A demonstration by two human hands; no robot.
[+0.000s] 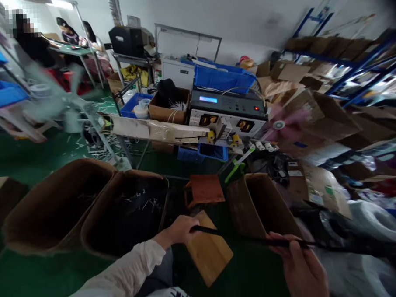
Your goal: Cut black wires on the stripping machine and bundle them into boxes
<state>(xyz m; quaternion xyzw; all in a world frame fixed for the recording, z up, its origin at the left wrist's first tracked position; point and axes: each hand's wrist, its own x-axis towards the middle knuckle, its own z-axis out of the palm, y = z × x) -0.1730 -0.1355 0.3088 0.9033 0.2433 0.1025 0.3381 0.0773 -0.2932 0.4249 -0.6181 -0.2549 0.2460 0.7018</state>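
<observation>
My left hand [179, 231] is closed around one end of a thin black bundle of cables [241, 238] that stretches to the right. My right hand [300, 266] pinches the same bundle farther along, near the lower right; the bundle runs on past it toward the right edge. Below the hands lies a light wooden board [209, 253] on the green floor. A small brown stool [203, 190] stands just beyond it.
Three open cardboard boxes [56, 203] [128, 213] [262, 202] sit in front, two holding dark cable pieces. A grey wire-cutting machine [227, 114] with a lit display stands behind. Blue shelving [351, 58] with cartons fills the right. People sit at a table [75, 51] far left.
</observation>
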